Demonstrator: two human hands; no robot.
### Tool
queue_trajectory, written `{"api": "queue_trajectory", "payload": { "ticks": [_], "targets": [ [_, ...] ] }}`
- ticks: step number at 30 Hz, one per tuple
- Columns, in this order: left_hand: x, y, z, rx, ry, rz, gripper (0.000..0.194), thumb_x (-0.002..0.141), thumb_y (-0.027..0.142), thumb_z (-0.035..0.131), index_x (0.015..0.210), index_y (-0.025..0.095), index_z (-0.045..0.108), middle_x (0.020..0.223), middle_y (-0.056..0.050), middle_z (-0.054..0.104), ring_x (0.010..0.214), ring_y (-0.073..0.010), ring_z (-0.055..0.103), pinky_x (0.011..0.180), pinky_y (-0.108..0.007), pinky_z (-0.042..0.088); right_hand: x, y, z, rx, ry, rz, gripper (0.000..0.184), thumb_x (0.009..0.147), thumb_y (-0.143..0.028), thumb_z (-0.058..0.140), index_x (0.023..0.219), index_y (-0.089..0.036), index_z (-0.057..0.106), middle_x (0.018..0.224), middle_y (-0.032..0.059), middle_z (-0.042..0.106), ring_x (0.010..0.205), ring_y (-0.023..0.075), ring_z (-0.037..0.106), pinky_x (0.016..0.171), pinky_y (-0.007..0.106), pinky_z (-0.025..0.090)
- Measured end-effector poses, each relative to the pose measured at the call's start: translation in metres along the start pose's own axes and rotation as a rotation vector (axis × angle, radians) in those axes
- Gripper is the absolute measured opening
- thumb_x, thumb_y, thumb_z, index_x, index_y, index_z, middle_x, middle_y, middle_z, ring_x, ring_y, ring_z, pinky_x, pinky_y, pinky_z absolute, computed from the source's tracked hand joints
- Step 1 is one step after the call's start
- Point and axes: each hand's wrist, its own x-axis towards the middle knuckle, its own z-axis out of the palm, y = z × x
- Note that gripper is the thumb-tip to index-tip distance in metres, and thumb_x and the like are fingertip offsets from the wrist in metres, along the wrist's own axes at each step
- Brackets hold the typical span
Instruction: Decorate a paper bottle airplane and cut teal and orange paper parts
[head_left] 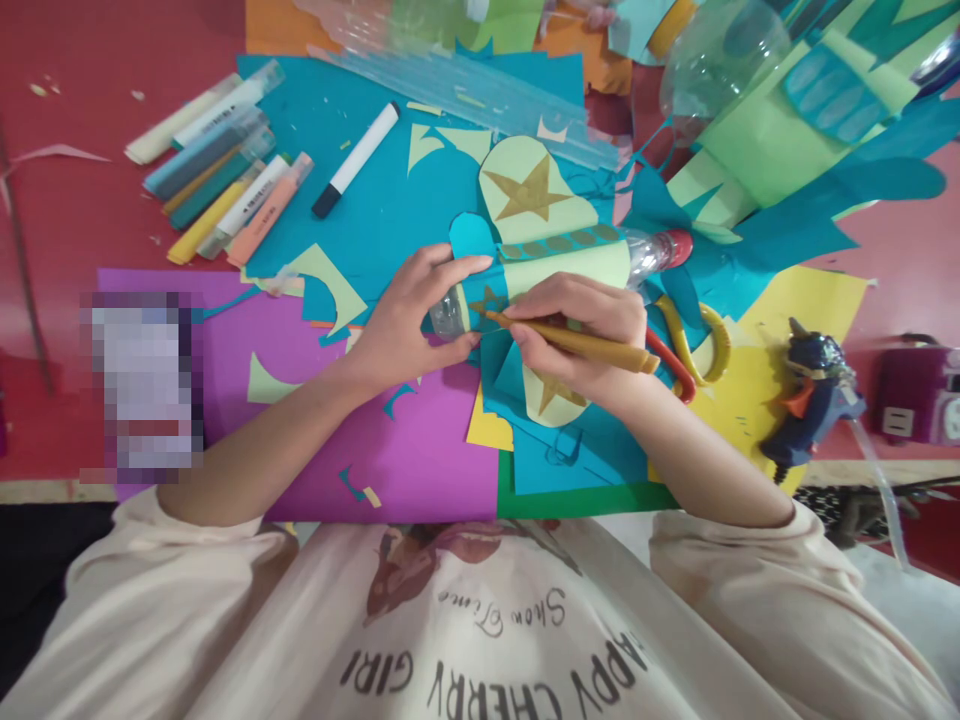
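A clear plastic bottle (566, 270) with a red cap lies on its side, wrapped in pale green and blue paper. Paper wings with brown stars (527, 190) stick out from both its sides. My left hand (420, 315) grips the bottle near its base, thumb and fingers on opposite sides. Held like a pen in my right hand (581, 325) is a brown marker (585, 345). Its tip meets a small brown star (491, 300) on the blue band. A rounded blue paper piece (470, 237) stands by my left fingertips.
Several markers (225, 170) lie at the upper left, with a black-capped marker (356, 160) nearby. Scissors (694, 345) and a glue gun (814, 400) are on the right. A blurred phone-like object (146, 390) lies left. Paper scraps (330, 285) litter the coloured sheets.
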Motion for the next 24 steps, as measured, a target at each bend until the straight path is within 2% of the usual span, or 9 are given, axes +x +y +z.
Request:
{"api": "queue_trajectory", "payload": {
  "ticks": [3, 7, 9, 12, 15, 20, 24],
  "targets": [
    [0.000, -0.001, 0.001, 0.003, -0.017, -0.026, 0.061, 0.089, 0.062, 0.055, 0.141, 0.031, 0.043, 0.138, -0.008, 0.052, 0.126, -0.0274, 0.052, 0.104, -0.045, 0.047, 0.000, 0.000, 0.000, -0.010, 0.003, 0.010, 0.006, 0.086, -0.020, 0.064, 0.081, -0.020, 0.067, 0.071, 0.0006, 0.070, 0.063, 0.0109, 0.065, 0.057, 0.024, 0.052],
    [0.000, -0.003, 0.001, -0.013, 0.006, 0.028, 0.063, 0.089, 0.062, 0.056, 0.142, 0.032, 0.041, 0.138, -0.009, 0.051, 0.127, -0.0270, 0.052, 0.104, -0.045, 0.048, 0.001, -0.001, -0.001, 0.037, -0.008, 0.035, 0.006, 0.086, -0.020, 0.065, 0.080, -0.019, 0.066, 0.071, 0.0002, 0.069, 0.064, 0.0111, 0.065, 0.059, 0.025, 0.053],
    [0.000, -0.002, 0.000, -0.016, 0.002, 0.007, 0.061, 0.089, 0.061, 0.055, 0.142, 0.032, 0.043, 0.138, -0.009, 0.052, 0.128, -0.0269, 0.052, 0.104, -0.044, 0.048, 0.001, -0.003, -0.003, 0.060, -0.015, 0.067, 0.008, 0.087, -0.023, 0.065, 0.079, -0.020, 0.066, 0.071, -0.0002, 0.069, 0.063, 0.0111, 0.065, 0.058, 0.025, 0.052],
    [0.001, 0.000, -0.002, -0.033, 0.015, -0.039, 0.060, 0.088, 0.061, 0.056, 0.138, 0.028, 0.048, 0.135, -0.009, 0.055, 0.126, -0.0278, 0.054, 0.103, -0.044, 0.048, 0.003, -0.005, -0.007, 0.089, 0.033, 0.101, 0.009, 0.088, -0.025, 0.065, 0.080, -0.021, 0.066, 0.070, -0.0011, 0.069, 0.061, 0.0102, 0.063, 0.056, 0.025, 0.051],
    [0.004, 0.001, -0.003, -0.091, 0.052, 0.009, 0.056, 0.089, 0.057, 0.055, 0.134, 0.026, 0.051, 0.131, -0.009, 0.059, 0.121, -0.0271, 0.058, 0.100, -0.043, 0.051, 0.006, -0.007, -0.011, 0.098, 0.066, 0.093, 0.010, 0.091, -0.026, 0.064, 0.081, -0.024, 0.065, 0.067, -0.0036, 0.067, 0.058, 0.0091, 0.061, 0.053, 0.024, 0.050],
    [0.007, -0.002, -0.002, -0.161, 0.068, 0.067, 0.053, 0.088, 0.055, 0.057, 0.132, 0.027, 0.050, 0.124, -0.008, 0.062, 0.112, -0.0251, 0.063, 0.092, -0.043, 0.055, 0.010, -0.010, -0.011, 0.106, 0.033, 0.118, 0.004, 0.089, -0.022, 0.065, 0.086, -0.025, 0.063, 0.069, -0.0047, 0.065, 0.055, 0.0093, 0.059, 0.050, 0.025, 0.049],
    [0.008, -0.001, -0.001, -0.175, 0.040, 0.040, 0.055, 0.089, 0.056, 0.057, 0.133, 0.025, 0.047, 0.126, -0.009, 0.061, 0.115, -0.0246, 0.061, 0.093, -0.043, 0.055, 0.007, -0.010, -0.007, 0.058, -0.006, 0.125, 0.003, 0.088, -0.022, 0.066, 0.086, -0.023, 0.064, 0.070, -0.0030, 0.066, 0.058, 0.0108, 0.061, 0.052, 0.026, 0.051]
  ]
}}
